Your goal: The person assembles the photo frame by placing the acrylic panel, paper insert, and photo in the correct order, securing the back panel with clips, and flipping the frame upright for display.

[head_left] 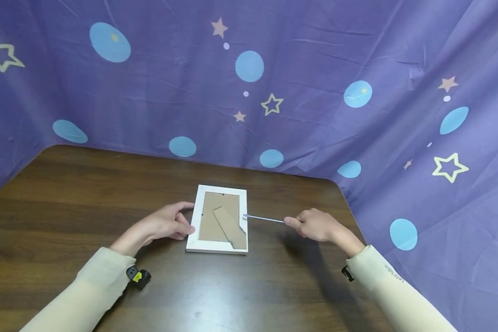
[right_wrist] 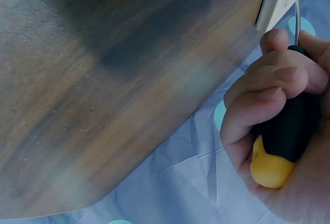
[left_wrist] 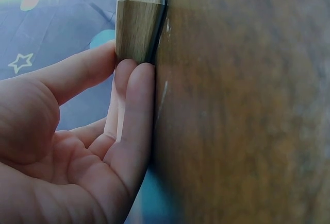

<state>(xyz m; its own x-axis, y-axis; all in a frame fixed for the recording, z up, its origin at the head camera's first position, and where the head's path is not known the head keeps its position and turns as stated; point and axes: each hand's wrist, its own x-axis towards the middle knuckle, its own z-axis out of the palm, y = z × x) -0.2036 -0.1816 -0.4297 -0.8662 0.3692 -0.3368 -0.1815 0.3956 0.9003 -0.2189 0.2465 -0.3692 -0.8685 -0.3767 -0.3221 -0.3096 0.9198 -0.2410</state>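
A white picture frame (head_left: 213, 246) lies face down on the table, its brown backing board (head_left: 209, 219) and slanted easel leg (head_left: 228, 225) showing in the head view. My left hand (head_left: 166, 223) pinches the frame's left edge, thumb on the upper side and fingers at the wooden side (left_wrist: 136, 28) in the left wrist view. My right hand (head_left: 317, 225) grips a screwdriver (head_left: 267, 219) by its black and yellow handle (right_wrist: 286, 136). The thin metal shaft points left, and its tip is right at the frame's right border. In the head view the fist hides the handle.
The brown wooden table (head_left: 87, 193) has rounded far corners. A purple curtain (head_left: 299, 115) with stars and blue dots hangs behind it and along both sides. Dark straps with small devices (head_left: 139, 276) sit at both wrists, over pale sleeves (head_left: 79, 295).
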